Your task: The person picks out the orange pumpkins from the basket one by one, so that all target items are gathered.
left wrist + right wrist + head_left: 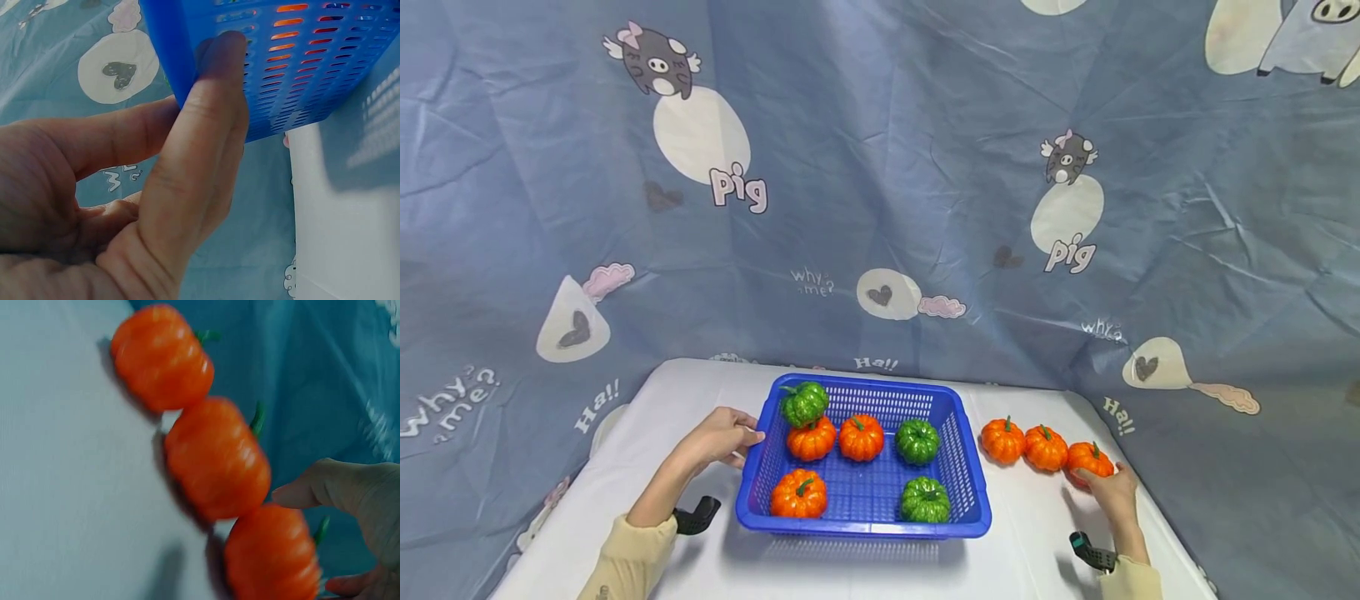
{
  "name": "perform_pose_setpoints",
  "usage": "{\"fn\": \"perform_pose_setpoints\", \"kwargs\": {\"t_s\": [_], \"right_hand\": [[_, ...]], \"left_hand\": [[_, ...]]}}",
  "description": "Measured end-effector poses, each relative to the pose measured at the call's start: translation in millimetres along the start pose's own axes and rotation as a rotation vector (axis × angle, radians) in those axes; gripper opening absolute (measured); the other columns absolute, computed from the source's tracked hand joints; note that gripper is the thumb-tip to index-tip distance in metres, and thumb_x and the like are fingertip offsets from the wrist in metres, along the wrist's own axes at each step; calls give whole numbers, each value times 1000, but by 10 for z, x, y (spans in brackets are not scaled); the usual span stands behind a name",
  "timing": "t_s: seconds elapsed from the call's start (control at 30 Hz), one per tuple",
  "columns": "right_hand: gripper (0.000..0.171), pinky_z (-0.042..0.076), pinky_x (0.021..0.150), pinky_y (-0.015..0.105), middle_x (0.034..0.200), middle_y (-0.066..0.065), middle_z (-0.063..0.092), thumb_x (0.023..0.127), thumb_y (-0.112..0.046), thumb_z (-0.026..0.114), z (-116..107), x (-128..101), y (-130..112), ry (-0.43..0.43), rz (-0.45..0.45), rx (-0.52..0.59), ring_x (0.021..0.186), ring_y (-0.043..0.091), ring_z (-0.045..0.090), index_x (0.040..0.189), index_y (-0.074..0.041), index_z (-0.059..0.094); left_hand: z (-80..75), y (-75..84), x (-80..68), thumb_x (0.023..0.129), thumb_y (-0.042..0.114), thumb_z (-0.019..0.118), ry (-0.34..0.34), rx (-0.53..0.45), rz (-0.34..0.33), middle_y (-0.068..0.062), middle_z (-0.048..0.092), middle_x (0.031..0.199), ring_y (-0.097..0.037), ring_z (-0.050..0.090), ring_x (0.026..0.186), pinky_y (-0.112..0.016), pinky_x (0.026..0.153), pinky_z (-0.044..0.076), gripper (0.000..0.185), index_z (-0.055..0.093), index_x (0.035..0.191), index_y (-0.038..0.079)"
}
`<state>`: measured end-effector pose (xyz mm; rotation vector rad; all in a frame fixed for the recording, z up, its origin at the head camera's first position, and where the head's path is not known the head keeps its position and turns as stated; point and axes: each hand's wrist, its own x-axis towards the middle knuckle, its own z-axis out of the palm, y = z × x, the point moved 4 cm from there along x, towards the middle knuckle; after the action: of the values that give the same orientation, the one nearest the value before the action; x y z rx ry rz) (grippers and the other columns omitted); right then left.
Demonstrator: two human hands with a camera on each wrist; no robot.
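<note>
My left hand pinches the left rim of a blue plastic basket, its thumb and fingers on either side of the edge in the left wrist view. Inside the basket are orange pumpkins and green pumpkins; one green pumpkin sits on top of an orange one in the back left corner. At the right, my right hand holds the end orange pumpkin of a row, thumb at one side and fingers at the other. Its fingers are partly hidden in the right wrist view.
Two more orange pumpkins stand in the row, between the basket and my right hand. All rests on a white table. A blue cloth printed with pigs hangs behind the table and around its sides.
</note>
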<state>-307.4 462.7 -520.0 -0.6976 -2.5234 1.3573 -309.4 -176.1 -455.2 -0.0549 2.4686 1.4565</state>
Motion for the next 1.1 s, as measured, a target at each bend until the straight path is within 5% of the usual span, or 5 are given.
{"fn": "perform_pose_setpoints", "kwargs": {"t_s": [0.33,0.73,1.1], "right_hand": [[87,27,113,57,149,37,23,86,-20,69,129,-306,-799,-134,-156,-84,139,50,23,147,13,16],[70,29,115,50,138,31,46,80,-10,75,878,-746,-1748,-367,-438,33,132,43,42,137,9,40],[73,38,109,52,139,25,50,76,-12,78,1648,-1103,-2247,-579,-503,21,131,42,45,137,6,44]], "left_hand": [[5,-21,8,92,10,58,6,-5,-1,-18,69,93,-21,67,77,-35,65,60,42,51,123,-17],[4,-29,3,92,11,58,5,-22,4,-16,69,91,-20,67,77,-35,64,60,42,51,122,-17],[17,-23,12,91,9,59,17,-21,-14,-16,69,91,-20,68,75,-34,62,60,40,52,121,-16]]}}
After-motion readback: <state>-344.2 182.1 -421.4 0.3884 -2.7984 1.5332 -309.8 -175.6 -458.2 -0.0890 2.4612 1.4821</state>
